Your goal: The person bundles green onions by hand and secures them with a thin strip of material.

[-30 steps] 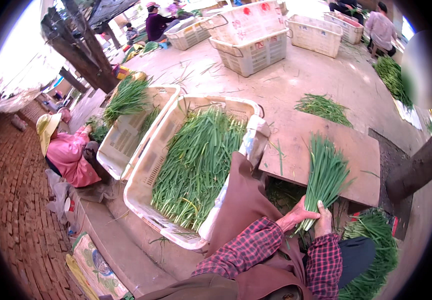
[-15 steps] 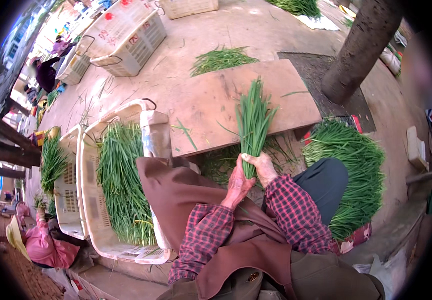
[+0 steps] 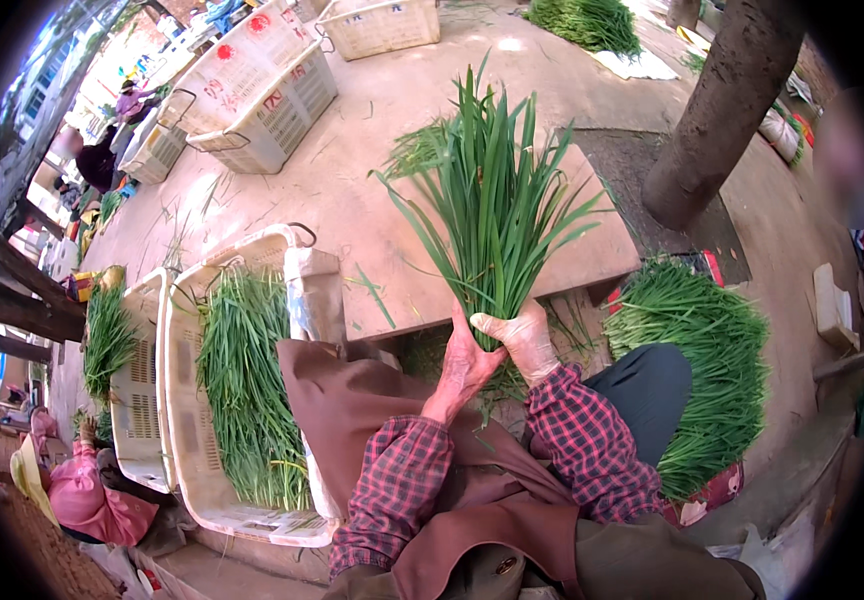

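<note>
Head view, and here's the scene: a low wooden board (image 3: 607,255) stands before the person on a pale concrete floor (image 3: 282,205) strewn with stray blades. A thick brown post (image 3: 727,120) rises at the right, two stacked white crates (image 3: 262,125) sit at the upper left, and nearer on the left a long white crate (image 3: 188,430) holds cut greens (image 3: 252,390). Beside the right knee, a big green heap (image 3: 707,370) spreads out! Over at the lower left, a person in pink (image 3: 102,500) sits low.

Now the tricky bits: the green bundle covers much of the board and part of a small pile (image 3: 412,150) beyond it. Its lower ends are largely lost behind the fingers, the far-off figures are tiny, and the right edge blurs into a smear.

And the hands! Left hand (image 3: 467,360) and right hand (image 3: 524,342) both grasp the green bundle (image 3: 497,210) near its base, thumbs toward each other, just at the board's near edge. What a spray: long, flat, deep-green leaves, tight at the grip, fanning wide above, outer ones arching sideways, tips uneven.
</note>
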